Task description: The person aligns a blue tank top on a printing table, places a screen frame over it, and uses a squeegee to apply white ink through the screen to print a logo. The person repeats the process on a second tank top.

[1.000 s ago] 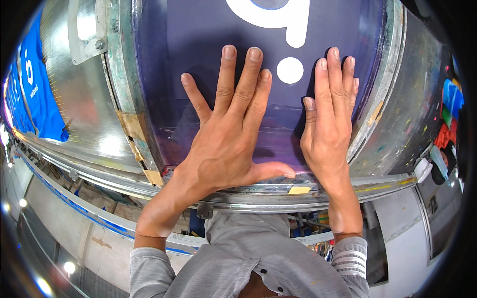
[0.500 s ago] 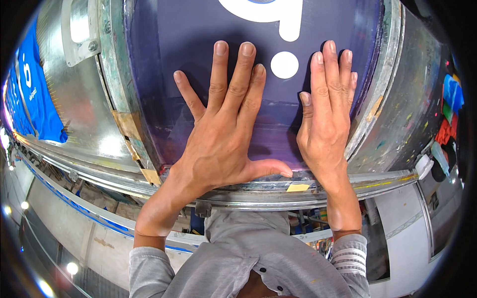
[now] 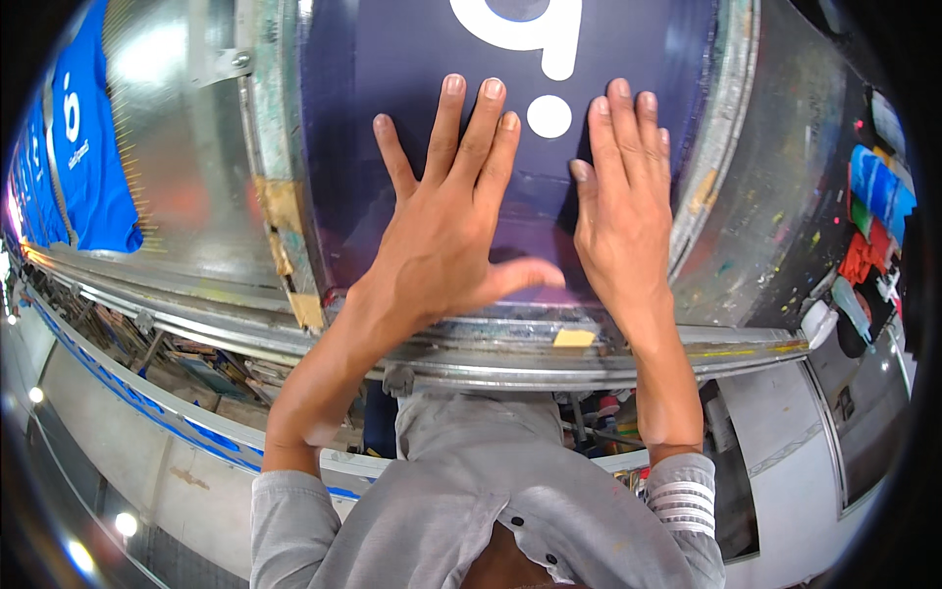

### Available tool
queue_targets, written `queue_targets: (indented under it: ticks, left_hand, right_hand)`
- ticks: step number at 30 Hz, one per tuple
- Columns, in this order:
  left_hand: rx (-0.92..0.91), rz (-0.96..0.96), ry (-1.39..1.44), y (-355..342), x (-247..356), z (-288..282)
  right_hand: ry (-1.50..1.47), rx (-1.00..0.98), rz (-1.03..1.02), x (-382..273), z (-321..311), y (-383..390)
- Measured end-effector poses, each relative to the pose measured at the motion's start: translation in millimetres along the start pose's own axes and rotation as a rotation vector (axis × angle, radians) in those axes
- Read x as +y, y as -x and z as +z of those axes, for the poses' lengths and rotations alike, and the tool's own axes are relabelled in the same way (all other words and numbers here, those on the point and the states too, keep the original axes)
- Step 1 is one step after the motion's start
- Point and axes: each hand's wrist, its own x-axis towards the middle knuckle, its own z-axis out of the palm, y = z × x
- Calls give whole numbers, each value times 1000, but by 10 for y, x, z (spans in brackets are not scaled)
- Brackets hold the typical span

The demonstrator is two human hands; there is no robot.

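A dark purple panel (image 3: pixel 392 79) in a worn metal frame (image 3: pixel 274 118) bears a large white printed shape with a round white dot (image 3: pixel 549 117) below it. My left hand (image 3: pixel 442 236) lies palm down on the panel, left of the dot, with fingers spread and thumb out to the right, holding nothing. My right hand (image 3: pixel 623 226) rests flat right of the dot, fingers stretched out side by side, also empty. Yellowed tape (image 3: pixel 574 338) is stuck on the frame's near rail between my forearms.
Blue fabric (image 3: pixel 103 196) with white print lies on a steel surface (image 3: pixel 182 167) at the left. A paint-spattered dark surface (image 3: pixel 741 245) is at the right, with coloured cloths (image 3: pixel 873 187) at its far edge. A long metal rail (image 3: pixel 491 375) crosses before my body.
The whole scene sits higher and looks slightly smaller as my head view shifts. Both hands stay spread on the panel about where they were around the dot; my left thumb now looks blurred.
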Motion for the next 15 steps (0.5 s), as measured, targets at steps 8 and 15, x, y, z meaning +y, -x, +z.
queue_targets:
  ticks: [8, 15]
  left_hand:
    - [302, -31, -123, -25, -71, -161]
    - [376, -55, -149, -104, -169, -70]
  right_hand:
    - [153, -67, -49, -11, -310, -63]
    - [149, -50, -87, 44, -333, -141]
